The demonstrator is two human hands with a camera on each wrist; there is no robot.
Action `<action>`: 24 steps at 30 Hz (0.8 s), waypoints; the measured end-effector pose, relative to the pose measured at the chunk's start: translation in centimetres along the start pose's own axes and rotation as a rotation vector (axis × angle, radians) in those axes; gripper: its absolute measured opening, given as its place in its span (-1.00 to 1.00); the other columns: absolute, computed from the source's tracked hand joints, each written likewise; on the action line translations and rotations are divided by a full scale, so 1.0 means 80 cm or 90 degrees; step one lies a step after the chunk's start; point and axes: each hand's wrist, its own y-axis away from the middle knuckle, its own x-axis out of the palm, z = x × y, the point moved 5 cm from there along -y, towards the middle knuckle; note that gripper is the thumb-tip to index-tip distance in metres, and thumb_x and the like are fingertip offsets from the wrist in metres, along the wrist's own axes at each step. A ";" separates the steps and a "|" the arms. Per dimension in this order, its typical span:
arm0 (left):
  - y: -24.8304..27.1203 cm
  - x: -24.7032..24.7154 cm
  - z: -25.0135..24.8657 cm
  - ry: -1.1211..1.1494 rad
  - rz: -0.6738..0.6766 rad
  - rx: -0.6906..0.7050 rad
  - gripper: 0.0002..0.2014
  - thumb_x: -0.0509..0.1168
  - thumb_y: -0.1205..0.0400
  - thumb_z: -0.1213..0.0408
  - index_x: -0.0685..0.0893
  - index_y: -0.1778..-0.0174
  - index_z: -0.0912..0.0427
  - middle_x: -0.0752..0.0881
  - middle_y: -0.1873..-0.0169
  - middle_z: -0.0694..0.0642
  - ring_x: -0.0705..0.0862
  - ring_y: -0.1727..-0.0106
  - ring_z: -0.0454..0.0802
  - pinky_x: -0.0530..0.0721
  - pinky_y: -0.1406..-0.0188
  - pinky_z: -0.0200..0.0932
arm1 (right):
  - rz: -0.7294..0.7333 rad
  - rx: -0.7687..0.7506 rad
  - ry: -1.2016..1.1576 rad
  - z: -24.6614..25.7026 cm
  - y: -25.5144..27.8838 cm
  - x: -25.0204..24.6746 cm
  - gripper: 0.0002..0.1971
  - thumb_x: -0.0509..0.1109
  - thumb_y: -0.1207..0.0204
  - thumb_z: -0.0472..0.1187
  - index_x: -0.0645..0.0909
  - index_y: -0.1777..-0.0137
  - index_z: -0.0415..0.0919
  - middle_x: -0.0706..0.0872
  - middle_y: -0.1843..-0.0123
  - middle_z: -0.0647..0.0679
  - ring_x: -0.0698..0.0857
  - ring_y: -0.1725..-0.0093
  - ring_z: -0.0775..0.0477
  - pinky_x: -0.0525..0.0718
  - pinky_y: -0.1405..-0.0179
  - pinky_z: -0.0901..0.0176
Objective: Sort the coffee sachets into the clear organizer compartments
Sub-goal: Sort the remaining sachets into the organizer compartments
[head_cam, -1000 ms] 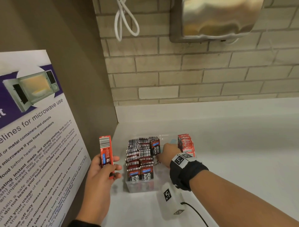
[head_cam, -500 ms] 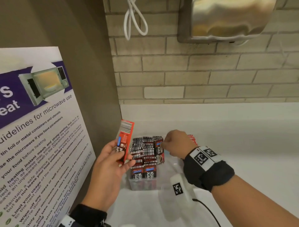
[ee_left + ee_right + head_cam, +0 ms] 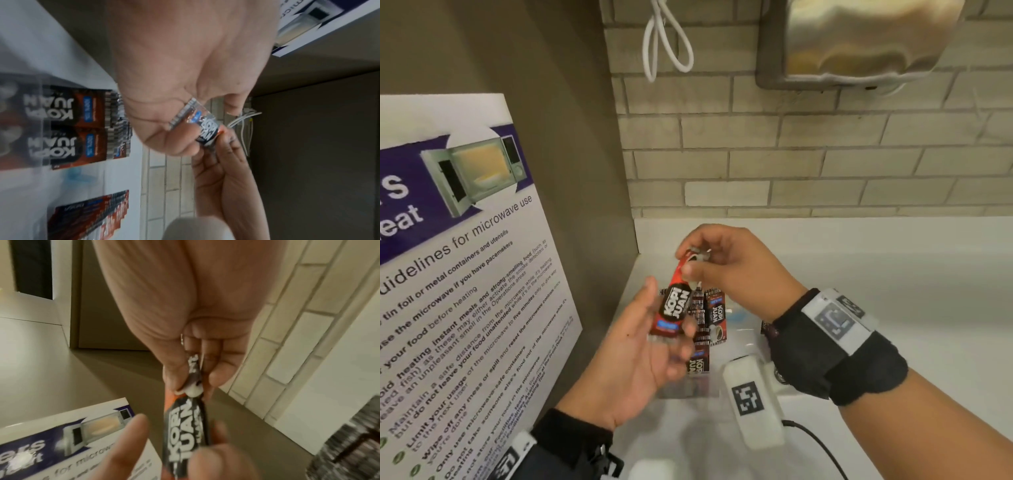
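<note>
A red and black coffee sachet (image 3: pixel 674 306) hangs upright above the clear organizer (image 3: pixel 690 389), held at both ends. My right hand (image 3: pixel 726 265) pinches its top end between thumb and fingers. My left hand (image 3: pixel 643 346) holds its lower end in curled fingers. In the left wrist view the sachet (image 3: pixel 202 126) sits between thumb and fingers. In the right wrist view the sachet (image 3: pixel 186 423) hangs from my fingertips. Rows of sachets (image 3: pixel 714 317) stand packed in the organizer's left compartments. A separate stack of red sachets (image 3: pixel 90 214) stands further right, seen in the left wrist view.
A microwave guidelines poster (image 3: pixel 458 274) leans at the left, close to my left hand. The brick wall (image 3: pixel 791 154) rises behind the white counter (image 3: pixel 876 274). A metal dispenser (image 3: pixel 859 41) and a white cable loop (image 3: pixel 667 41) hang overhead.
My left hand brought the sachet rightward over the organizer. My right hand rose out of the organizer and took hold of the sachet's top end. The sachet now shows its printed front.
</note>
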 end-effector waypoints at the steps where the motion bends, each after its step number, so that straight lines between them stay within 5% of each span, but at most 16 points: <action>1: -0.001 -0.005 -0.008 -0.005 -0.040 0.053 -0.71 0.25 -0.55 0.00 0.59 0.03 0.17 0.63 0.36 0.16 0.54 0.48 -0.06 0.44 0.67 -0.30 | -0.035 0.017 0.011 -0.005 0.001 -0.008 -0.76 0.45 -0.43 -0.46 0.62 0.22 -0.07 0.68 0.27 0.05 0.66 0.28 0.09 0.64 0.20 0.24; 3: -0.002 -0.018 -0.025 -0.066 -0.132 0.166 -0.83 0.31 -0.47 0.19 0.61 0.07 0.14 0.68 0.37 0.12 0.59 0.46 -0.10 0.51 0.64 -0.33 | -0.040 0.049 0.042 -0.013 0.009 -0.016 -0.84 0.51 -0.40 -0.39 0.61 0.25 -0.14 0.69 0.27 -0.05 0.66 0.28 -0.03 0.66 0.15 0.06; 7: -0.007 -0.012 -0.048 -0.323 -0.168 0.313 -0.87 0.34 -0.56 0.30 0.71 0.09 -0.04 0.64 0.47 -0.05 0.55 0.43 -0.16 0.51 0.52 -0.33 | 0.045 0.037 0.317 -0.020 0.022 -0.001 -0.86 0.53 -0.40 -0.18 0.58 0.23 -0.01 0.61 0.17 0.03 0.58 0.16 0.05 0.54 0.12 0.16; 10: -0.011 -0.004 -0.049 -0.399 -0.155 0.354 -0.78 0.37 -0.57 0.26 0.68 -0.04 -0.17 0.67 0.32 -0.16 0.62 0.26 -0.20 0.60 0.21 -0.20 | -0.044 0.037 0.394 -0.028 0.019 -0.007 -0.85 0.50 -0.42 -0.16 0.56 0.21 0.03 0.52 0.25 0.12 0.48 0.25 0.15 0.38 0.27 0.26; 12: -0.011 -0.015 -0.044 -0.395 -0.195 0.359 -0.67 0.39 -0.57 0.26 0.59 -0.14 -0.27 0.68 0.11 -0.22 0.64 0.05 -0.23 0.61 -0.07 -0.11 | -0.116 0.106 0.354 -0.049 0.016 -0.020 -0.90 0.50 -0.43 -0.22 0.62 0.14 -0.05 0.64 0.22 0.11 0.58 0.22 0.09 0.39 0.29 0.31; 15: -0.008 -0.042 -0.021 -0.352 -0.241 0.294 -0.47 0.29 -0.55 0.53 0.48 -0.21 -0.25 0.58 -0.24 -0.16 0.54 -0.30 -0.19 0.46 -0.38 -0.05 | -0.095 0.248 0.374 -0.093 0.020 -0.022 -0.75 0.49 -0.46 -0.17 0.66 -0.11 -0.21 0.76 0.02 -0.10 0.72 0.03 -0.08 0.50 0.18 0.28; 19: -0.007 -0.073 0.034 -0.343 -0.194 0.075 -0.15 0.38 -0.38 0.52 0.24 -0.56 -0.05 0.33 -0.54 -0.09 0.36 -0.41 -0.26 0.28 -0.32 -0.17 | 0.008 0.400 0.432 -0.155 0.022 -0.004 -0.72 0.50 -0.43 -0.16 0.64 -0.08 -0.29 0.78 0.00 -0.19 0.77 0.04 -0.15 0.72 0.03 0.12; 22: -0.007 -0.081 0.063 -0.333 -0.120 -0.014 0.05 0.43 -0.13 0.33 0.18 -0.60 -0.08 0.59 -0.31 -0.24 0.56 -0.11 -0.41 0.44 -0.08 -0.21 | 0.073 0.435 0.493 -0.177 0.017 0.005 -0.73 0.49 -0.42 -0.19 0.63 -0.08 -0.28 0.77 -0.04 -0.17 0.75 0.01 -0.13 0.70 0.04 0.17; 24: -0.009 -0.083 0.073 -0.337 -0.094 -0.030 -0.07 0.46 -0.16 0.33 0.30 -0.48 -0.13 0.76 -0.02 -0.23 0.69 -0.03 -0.31 0.50 0.08 -0.23 | 0.096 0.467 0.490 -0.188 0.016 0.007 -0.74 0.46 -0.45 -0.26 0.63 -0.11 -0.31 0.75 -0.07 -0.17 0.74 -0.05 -0.14 0.66 0.06 0.20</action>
